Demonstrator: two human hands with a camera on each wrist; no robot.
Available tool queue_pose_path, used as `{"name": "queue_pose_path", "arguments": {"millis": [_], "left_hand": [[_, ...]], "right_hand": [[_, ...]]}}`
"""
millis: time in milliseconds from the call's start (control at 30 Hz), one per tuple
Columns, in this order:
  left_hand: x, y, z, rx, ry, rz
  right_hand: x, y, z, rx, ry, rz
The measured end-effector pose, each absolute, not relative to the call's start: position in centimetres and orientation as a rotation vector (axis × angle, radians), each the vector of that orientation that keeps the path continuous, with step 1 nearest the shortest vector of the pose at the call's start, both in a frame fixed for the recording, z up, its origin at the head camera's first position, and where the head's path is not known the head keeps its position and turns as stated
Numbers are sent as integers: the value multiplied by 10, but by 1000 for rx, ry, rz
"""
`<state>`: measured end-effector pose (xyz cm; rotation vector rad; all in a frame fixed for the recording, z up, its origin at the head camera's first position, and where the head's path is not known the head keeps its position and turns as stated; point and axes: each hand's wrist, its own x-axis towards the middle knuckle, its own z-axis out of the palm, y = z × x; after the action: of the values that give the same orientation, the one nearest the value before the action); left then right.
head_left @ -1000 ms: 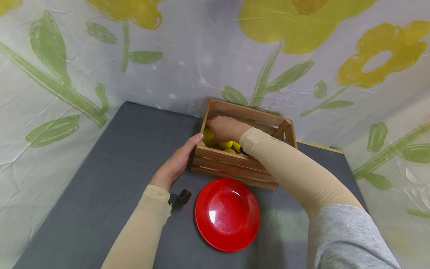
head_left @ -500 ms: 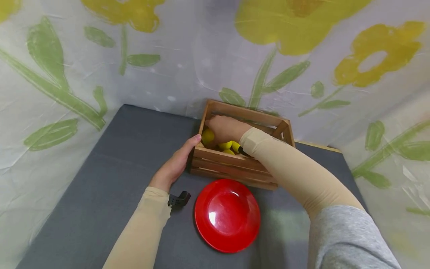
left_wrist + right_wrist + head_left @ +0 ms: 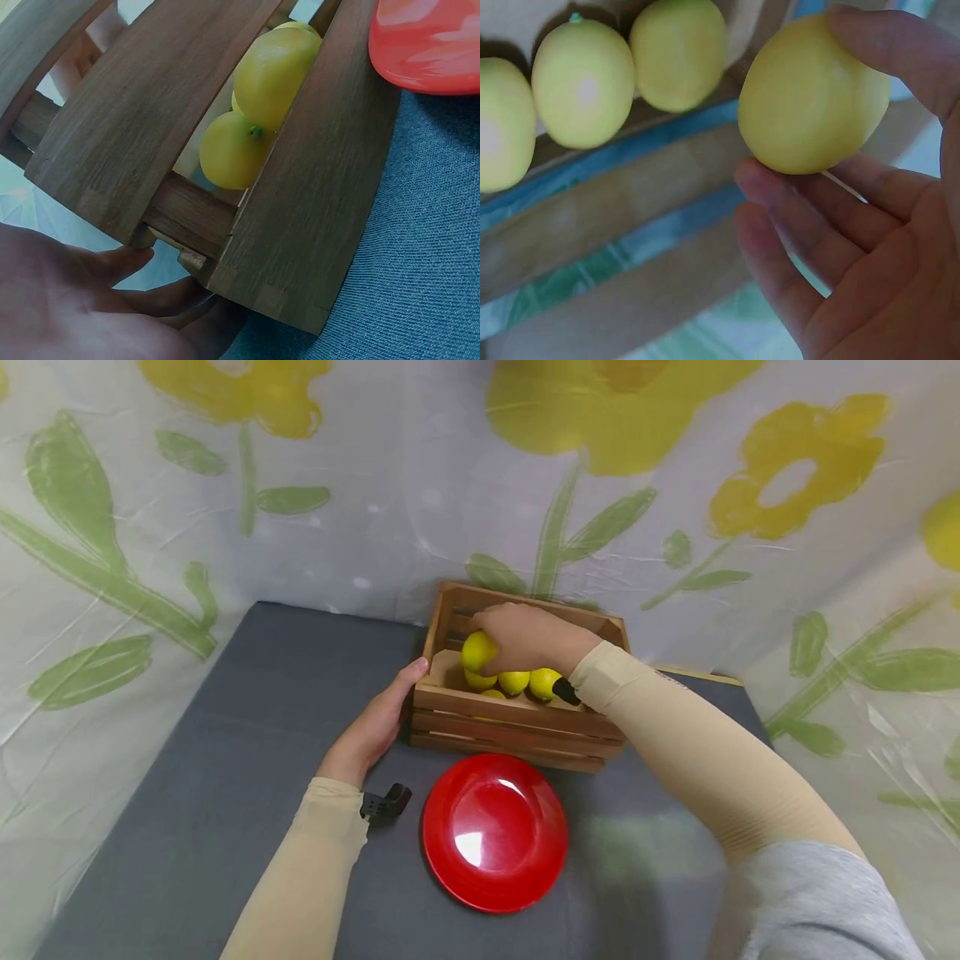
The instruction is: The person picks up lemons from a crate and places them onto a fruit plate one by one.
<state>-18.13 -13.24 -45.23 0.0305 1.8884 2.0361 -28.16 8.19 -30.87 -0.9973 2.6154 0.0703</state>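
The slatted wooden crate [image 3: 517, 720] stands at the back of the table with several yellow lemons [image 3: 513, 682] in it. Over its left part, my right hand [image 3: 534, 639] holds one lemon [image 3: 477, 653], pinched between thumb and fingertips in the right wrist view, where the lemon [image 3: 814, 97] is apart from the others. My left hand [image 3: 378, 720] rests against the crate's left end, thumb at the top edge. In the left wrist view its fingers [image 3: 169, 296] touch the corner, tips partly hidden, and lemons [image 3: 236, 150] show through a slat gap.
A red plate [image 3: 495, 835] lies on the dark grey table [image 3: 247, 760] in front of the crate. Behind rises a pale curtain [image 3: 390, 485] with printed yellow flowers, close to the crate's rear side.
My right hand has risen from deep in the crate and shifted slightly right, bringing up a lemon. My left hand stays at the crate's left end. The head view has shifted a little.
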Motion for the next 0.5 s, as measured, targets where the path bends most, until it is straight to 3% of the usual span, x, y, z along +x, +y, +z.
{"name": "queue_pose_path", "arguments": {"millis": [500], "left_hand": [[-184, -150, -453, 71, 1899, 2047]], "right_hand": [[-202, 135, -271, -975, 2792, -160]]}}
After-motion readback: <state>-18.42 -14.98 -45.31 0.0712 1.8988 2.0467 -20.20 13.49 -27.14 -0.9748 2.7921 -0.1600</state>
